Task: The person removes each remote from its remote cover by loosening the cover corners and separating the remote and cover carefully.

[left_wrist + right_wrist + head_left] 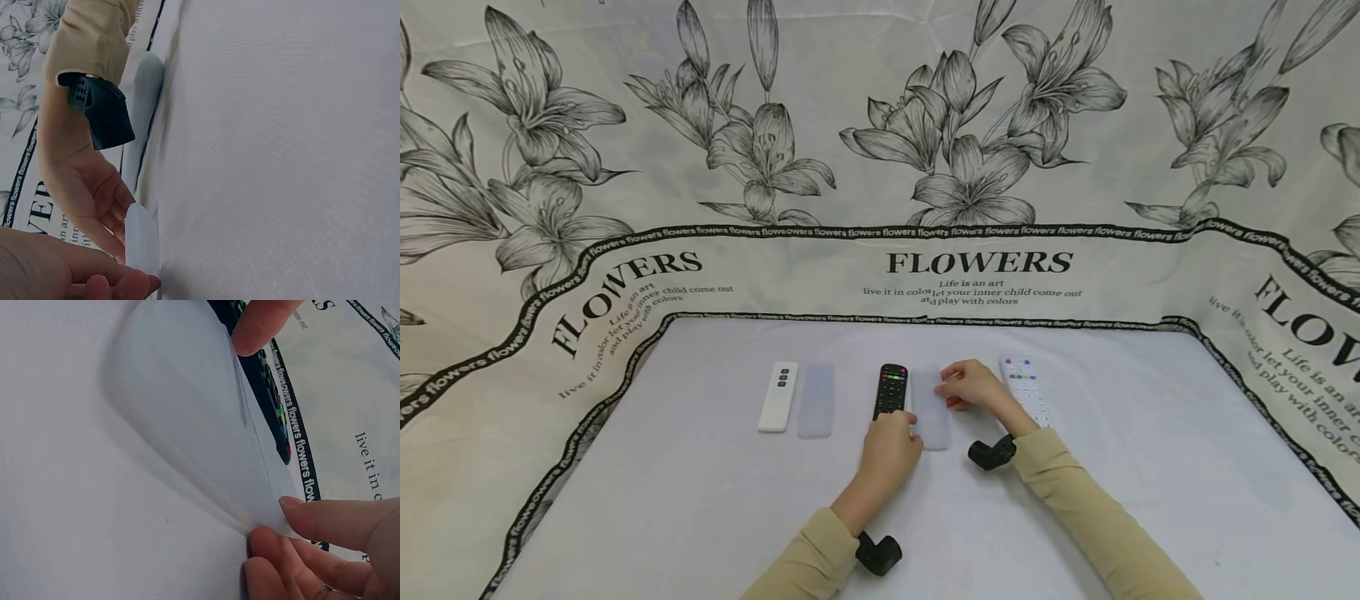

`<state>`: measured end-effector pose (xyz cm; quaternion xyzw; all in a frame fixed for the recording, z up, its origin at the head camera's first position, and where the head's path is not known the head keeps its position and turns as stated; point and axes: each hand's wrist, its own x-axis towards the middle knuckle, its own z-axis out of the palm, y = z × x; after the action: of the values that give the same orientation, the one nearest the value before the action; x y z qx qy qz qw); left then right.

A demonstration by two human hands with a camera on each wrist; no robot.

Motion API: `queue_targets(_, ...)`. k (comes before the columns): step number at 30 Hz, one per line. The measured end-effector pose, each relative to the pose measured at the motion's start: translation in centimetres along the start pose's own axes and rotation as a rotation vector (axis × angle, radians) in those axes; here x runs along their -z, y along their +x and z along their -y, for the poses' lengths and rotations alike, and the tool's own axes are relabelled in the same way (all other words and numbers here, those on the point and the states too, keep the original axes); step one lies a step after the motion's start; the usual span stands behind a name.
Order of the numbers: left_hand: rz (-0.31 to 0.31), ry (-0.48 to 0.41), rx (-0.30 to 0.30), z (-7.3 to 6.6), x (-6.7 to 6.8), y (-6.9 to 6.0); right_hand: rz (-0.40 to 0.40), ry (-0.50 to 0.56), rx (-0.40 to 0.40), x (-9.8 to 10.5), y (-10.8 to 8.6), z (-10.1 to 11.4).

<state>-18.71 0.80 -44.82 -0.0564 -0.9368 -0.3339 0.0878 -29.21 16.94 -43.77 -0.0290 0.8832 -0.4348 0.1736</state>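
Observation:
A translucent cover (931, 417) lies on the white cloth, just right of a black remote (892, 390). At the cover's left edge, my left hand (889, 454) pinches it with curled fingers and hides the remote's lower end. My right hand (973, 387) pinches the upper right edge; the right wrist view shows thumb and fingers of that hand (331, 550) on a corner of the cover (187, 394). In the left wrist view, my left hand (69, 269) touches the near part of the cover (142, 240). The remote (265, 394) lies beside the cover, outside it.
Left of the black remote lie a white remote (778, 397) and another translucent cover (816, 400). A white remote with many buttons (1026, 390) lies behind my right forearm, partly hidden. Flower-printed cloth (970, 167) rises behind the tabletop.

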Motion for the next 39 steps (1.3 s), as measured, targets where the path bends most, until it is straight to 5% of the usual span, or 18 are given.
queue_targets(12, -0.004, 0.010, -0.020, -0.1, 0.2, 0.0, -0.039, -0.043, -0.001, 0.2, 0.1, -0.1)
queue_targets(21, -0.151, 0.043, 0.033, 1.2, 2.3, 0.5, -0.029, -0.021, -0.011, 0.2, 0.1, -0.5)
queue_targets(29, 0.021, -0.061, 0.201, 2.8, 2.9, 0.9, -0.026, -0.006, -0.011, 0.2, 0.1, -0.5)
queue_targets(39, 0.004, -0.109, 0.197, 3.1, 2.7, 0.8, -0.033, -0.014, -0.007, 0.1, 0.1, -0.3)
